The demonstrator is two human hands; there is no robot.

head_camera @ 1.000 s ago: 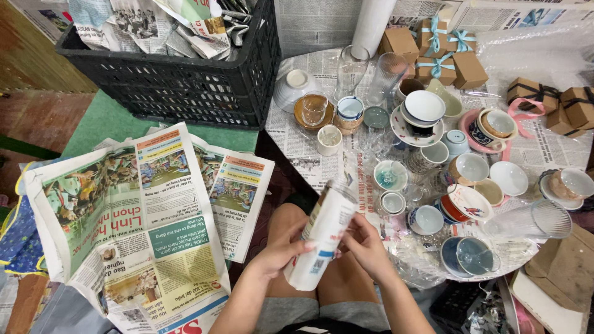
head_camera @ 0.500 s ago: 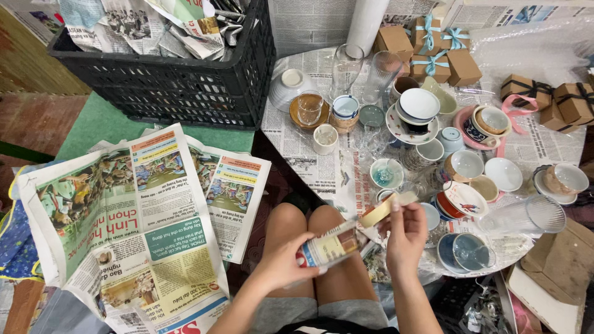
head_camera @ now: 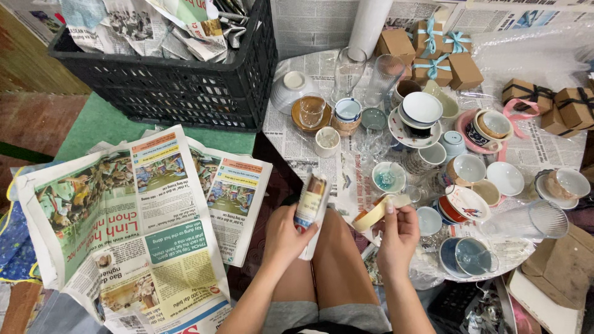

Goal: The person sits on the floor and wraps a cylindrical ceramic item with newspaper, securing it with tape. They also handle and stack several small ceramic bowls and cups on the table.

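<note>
A floor spread with newspaper sheets [head_camera: 142, 229] fills the left, a black crate [head_camera: 179, 80] far behind, cups and bowls [head_camera: 433, 154] crowding the right. Near the knees, the left hand [head_camera: 284, 238] is clenched around a paper-wrapped item [head_camera: 311, 207]; just right, the right hand [head_camera: 396, 232] pinches a tape roll [head_camera: 378, 211].

Matt printed newsprint wrapped around a bundle [head_camera: 311, 207] in the left hand [head_camera: 281, 238], with a roll of tan paper tape [head_camera: 374, 211], smooth and dull, in the right hand [head_camera: 396, 238]. More matt newsprint spread in sheets [head_camera: 133, 216] over green cloth matting [head_camera: 99, 127], beside a black plastic lattice crate [head_camera: 185, 86]. On the newspaper-covered table [head_camera: 297, 145]: glossy glazed ceramic bowls [head_camera: 422, 108], clear shiny glass tumblers [head_camera: 349, 71] and, at the far edge, matt brown cardboard boxes [head_camera: 458, 65] with satin ribbon.
</note>
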